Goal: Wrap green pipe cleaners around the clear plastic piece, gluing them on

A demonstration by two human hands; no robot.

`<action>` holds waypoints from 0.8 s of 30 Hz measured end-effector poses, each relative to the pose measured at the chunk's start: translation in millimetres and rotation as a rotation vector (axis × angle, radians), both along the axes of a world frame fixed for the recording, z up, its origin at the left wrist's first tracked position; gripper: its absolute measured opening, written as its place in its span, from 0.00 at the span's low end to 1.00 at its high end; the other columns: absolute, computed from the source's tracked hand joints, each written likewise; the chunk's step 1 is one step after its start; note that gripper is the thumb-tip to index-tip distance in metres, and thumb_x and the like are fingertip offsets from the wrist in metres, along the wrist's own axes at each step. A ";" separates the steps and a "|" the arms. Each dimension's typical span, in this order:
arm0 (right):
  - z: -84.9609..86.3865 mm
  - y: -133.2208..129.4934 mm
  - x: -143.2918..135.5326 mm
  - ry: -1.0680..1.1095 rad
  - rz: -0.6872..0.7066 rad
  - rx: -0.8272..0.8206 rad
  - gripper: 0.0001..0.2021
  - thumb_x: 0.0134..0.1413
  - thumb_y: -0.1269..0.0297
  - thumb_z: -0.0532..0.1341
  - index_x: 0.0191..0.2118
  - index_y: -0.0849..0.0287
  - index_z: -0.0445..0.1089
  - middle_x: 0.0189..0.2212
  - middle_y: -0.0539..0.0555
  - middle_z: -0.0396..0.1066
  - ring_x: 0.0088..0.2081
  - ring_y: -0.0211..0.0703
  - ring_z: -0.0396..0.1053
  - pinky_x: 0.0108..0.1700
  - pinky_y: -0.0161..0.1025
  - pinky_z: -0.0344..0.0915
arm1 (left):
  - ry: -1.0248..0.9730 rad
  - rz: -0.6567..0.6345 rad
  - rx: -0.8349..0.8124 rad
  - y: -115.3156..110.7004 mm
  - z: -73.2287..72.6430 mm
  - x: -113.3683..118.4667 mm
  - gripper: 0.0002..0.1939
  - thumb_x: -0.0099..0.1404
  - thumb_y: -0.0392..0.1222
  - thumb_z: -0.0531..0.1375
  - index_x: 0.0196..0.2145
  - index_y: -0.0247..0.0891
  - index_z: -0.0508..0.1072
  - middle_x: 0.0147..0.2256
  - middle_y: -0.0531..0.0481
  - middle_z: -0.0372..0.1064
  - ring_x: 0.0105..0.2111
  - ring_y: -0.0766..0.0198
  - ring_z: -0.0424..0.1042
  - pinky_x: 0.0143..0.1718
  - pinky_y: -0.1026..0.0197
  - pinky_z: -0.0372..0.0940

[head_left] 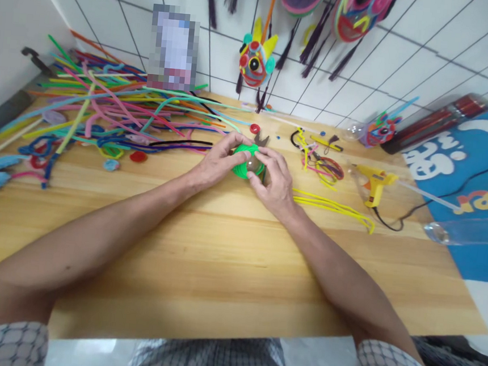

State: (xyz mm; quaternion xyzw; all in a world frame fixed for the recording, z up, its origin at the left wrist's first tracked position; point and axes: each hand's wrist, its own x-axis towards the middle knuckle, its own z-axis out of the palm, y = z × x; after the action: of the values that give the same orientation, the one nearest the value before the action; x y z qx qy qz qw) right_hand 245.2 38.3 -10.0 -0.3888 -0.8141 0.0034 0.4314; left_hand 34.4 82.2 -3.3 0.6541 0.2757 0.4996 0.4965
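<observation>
Near the middle of the table, both my hands are closed around a green coiled disc [240, 169], which looks wound from fuzzy craft stem around a clear, rounded centre. My left hand [217, 162] grips its left side, thumb on the top. From the right, my right hand [276, 181] pinches it with fingertips on the upper edge and thumb low. Just behind the disc lies a pair of pliers [261, 140], partly hidden by my fingers. A small red ring [254, 128] sits beyond them. Yellow craft stems [336, 206] lie to the right of my right hand.
A heap of coloured craft stems [118, 103] covers the back left. On the right stand a yellow glue gun [375, 183] with a cord and a clear bottle [466, 232] on its side. Colourful masks [256, 64] hang on the tiled wall. A dark red cylinder [435, 124] leans at back right.
</observation>
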 end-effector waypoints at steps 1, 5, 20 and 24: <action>-0.6 0.0 0.0 0.002 -0.003 -0.009 0.22 0.70 0.60 0.65 0.66 0.50 0.70 0.64 0.61 0.75 0.65 0.61 0.74 0.69 0.65 0.74 | -0.010 -0.010 -0.012 -0.5 0.5 0.0 0.19 0.71 0.56 0.71 0.50 0.43 0.76 0.50 0.48 0.77 0.51 0.58 0.75 0.53 0.59 0.71; -2.2 -0.2 -0.6 0.012 -0.012 0.005 0.21 0.70 0.59 0.65 0.65 0.50 0.70 0.64 0.62 0.75 0.65 0.61 0.75 0.68 0.66 0.74 | -0.021 0.001 -0.032 -3.2 2.0 0.9 0.19 0.70 0.55 0.72 0.50 0.42 0.76 0.49 0.49 0.77 0.50 0.59 0.75 0.52 0.60 0.71; -0.4 -2.0 -1.1 0.008 -0.006 0.006 0.20 0.71 0.61 0.65 0.64 0.50 0.71 0.65 0.62 0.76 0.66 0.61 0.75 0.69 0.65 0.74 | 0.012 0.075 0.008 -5.6 1.5 5.1 0.17 0.70 0.54 0.70 0.48 0.42 0.76 0.47 0.49 0.77 0.48 0.59 0.75 0.51 0.60 0.70; 0.3 -2.4 -1.3 0.005 0.005 -0.013 0.20 0.70 0.61 0.65 0.65 0.51 0.71 0.65 0.63 0.75 0.67 0.61 0.74 0.70 0.65 0.73 | 0.015 0.092 0.004 -6.2 1.7 6.0 0.15 0.70 0.52 0.69 0.48 0.42 0.76 0.46 0.50 0.77 0.47 0.60 0.75 0.50 0.60 0.70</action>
State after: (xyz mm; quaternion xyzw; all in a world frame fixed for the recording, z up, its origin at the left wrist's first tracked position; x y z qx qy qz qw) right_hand 243.9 35.9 -9.7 -0.3896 -0.8139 0.0108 0.4309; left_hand 40.4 76.0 -1.5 0.6457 0.3081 0.5174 0.4696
